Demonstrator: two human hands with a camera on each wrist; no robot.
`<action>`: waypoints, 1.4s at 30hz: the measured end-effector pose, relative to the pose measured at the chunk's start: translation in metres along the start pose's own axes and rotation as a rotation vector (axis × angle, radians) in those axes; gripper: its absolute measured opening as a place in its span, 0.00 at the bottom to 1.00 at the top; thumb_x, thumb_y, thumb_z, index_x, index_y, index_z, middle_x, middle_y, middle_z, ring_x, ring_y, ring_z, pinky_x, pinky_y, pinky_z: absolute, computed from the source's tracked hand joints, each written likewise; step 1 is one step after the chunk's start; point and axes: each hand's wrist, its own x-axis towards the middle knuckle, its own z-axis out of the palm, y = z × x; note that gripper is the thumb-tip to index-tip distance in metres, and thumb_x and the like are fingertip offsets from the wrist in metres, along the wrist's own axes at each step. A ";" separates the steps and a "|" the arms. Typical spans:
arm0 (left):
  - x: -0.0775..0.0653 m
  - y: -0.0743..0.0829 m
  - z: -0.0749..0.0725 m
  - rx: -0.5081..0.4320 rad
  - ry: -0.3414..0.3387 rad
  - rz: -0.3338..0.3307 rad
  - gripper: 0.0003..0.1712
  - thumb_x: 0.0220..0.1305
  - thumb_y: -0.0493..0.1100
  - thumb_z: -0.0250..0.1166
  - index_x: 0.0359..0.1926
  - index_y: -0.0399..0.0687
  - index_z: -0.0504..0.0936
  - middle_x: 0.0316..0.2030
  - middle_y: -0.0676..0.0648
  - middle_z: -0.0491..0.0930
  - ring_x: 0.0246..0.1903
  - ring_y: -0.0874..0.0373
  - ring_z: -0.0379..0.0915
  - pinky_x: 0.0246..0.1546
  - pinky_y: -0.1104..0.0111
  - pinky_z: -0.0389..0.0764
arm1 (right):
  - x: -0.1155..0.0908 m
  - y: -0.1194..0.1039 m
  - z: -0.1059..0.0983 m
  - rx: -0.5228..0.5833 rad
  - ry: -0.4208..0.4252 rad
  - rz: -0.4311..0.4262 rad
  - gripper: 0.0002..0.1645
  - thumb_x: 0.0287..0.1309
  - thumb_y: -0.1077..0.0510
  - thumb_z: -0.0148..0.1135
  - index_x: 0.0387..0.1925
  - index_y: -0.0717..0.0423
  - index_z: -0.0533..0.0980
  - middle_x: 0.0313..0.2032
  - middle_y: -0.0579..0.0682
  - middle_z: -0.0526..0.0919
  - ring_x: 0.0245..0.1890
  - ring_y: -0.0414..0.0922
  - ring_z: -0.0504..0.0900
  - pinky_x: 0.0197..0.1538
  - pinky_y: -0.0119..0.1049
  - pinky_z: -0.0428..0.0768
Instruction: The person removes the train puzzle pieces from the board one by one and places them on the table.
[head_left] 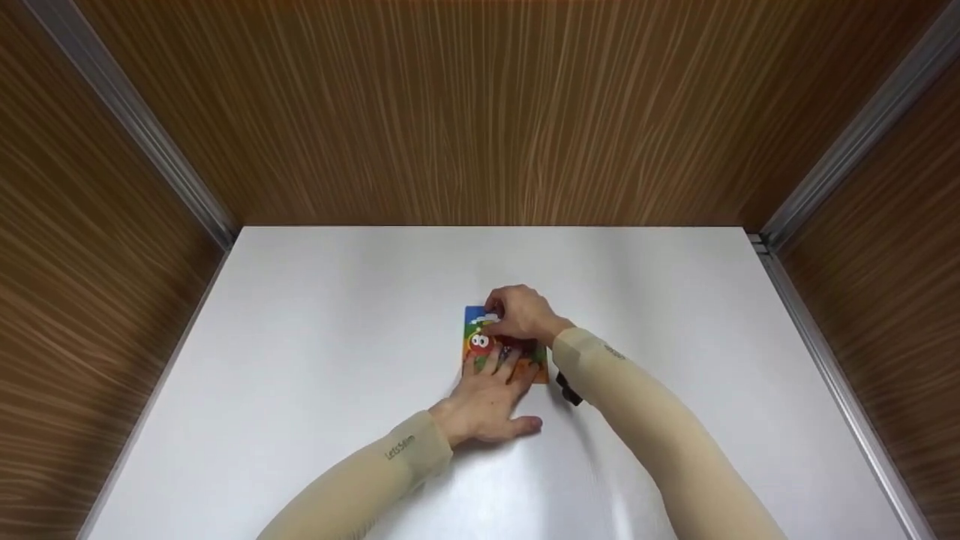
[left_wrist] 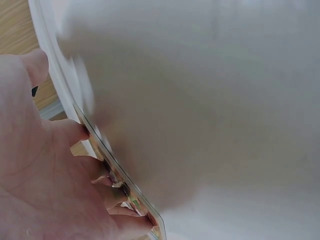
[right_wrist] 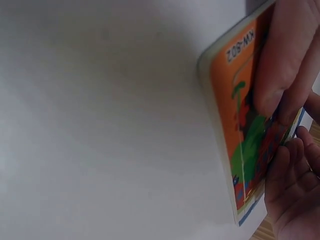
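Observation:
A thin, colourful board (head_left: pixel 471 315) with a cartoon picture lies on the white table; a round red face with big eyes (head_left: pixel 480 342) shows on it. In the right wrist view its orange end carries the print KW-802 (right_wrist: pixel 241 46). My left hand (head_left: pixel 484 405) rests over the near half, fingers spread and fairly straight, thumb out to the side on the table. At the far end my right hand (head_left: pixel 523 313) bends over the board, thumb and forefinger curved towards the picture. I cannot tell whether they pinch anything. Both hands hide much of the picture.
The white table (head_left: pixel 337 300) extends around the board. Brown wood-grain panels (head_left: pixel 480 112) enclose it at the back and both sides, with metal rails (head_left: pixel 832 360) along the corners. A small dark device (head_left: pixel 568 390) sits under the right sleeve.

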 end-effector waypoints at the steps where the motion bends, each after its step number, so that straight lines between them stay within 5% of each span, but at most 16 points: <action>1: 0.000 0.000 -0.001 0.002 0.003 0.003 0.57 0.76 0.82 0.51 0.93 0.62 0.50 0.93 0.42 0.44 0.92 0.32 0.36 0.87 0.26 0.46 | 0.000 0.000 0.000 0.003 -0.001 0.011 0.31 0.63 0.40 0.82 0.61 0.51 0.87 0.50 0.51 0.90 0.51 0.49 0.87 0.60 0.48 0.88; 31: 0.001 0.000 -0.003 0.040 0.001 0.021 0.60 0.73 0.85 0.52 0.93 0.62 0.51 0.94 0.43 0.42 0.93 0.34 0.35 0.86 0.25 0.49 | -0.005 0.004 0.006 0.075 0.104 0.005 0.31 0.60 0.41 0.85 0.61 0.47 0.87 0.56 0.49 0.90 0.57 0.51 0.88 0.69 0.54 0.86; 38: 0.001 0.000 -0.002 0.025 -0.011 0.006 0.59 0.73 0.85 0.52 0.93 0.64 0.52 0.93 0.43 0.44 0.93 0.34 0.37 0.87 0.26 0.49 | -0.006 0.007 0.005 0.213 0.111 0.008 0.13 0.73 0.49 0.74 0.54 0.47 0.88 0.53 0.51 0.91 0.56 0.52 0.89 0.66 0.53 0.87; 42: 0.000 0.001 -0.001 0.015 -0.018 0.002 0.59 0.73 0.85 0.52 0.93 0.64 0.52 0.94 0.44 0.43 0.93 0.34 0.37 0.88 0.27 0.47 | -0.006 0.010 0.003 0.316 0.120 0.001 0.06 0.76 0.55 0.70 0.48 0.51 0.89 0.50 0.53 0.93 0.50 0.48 0.90 0.56 0.42 0.88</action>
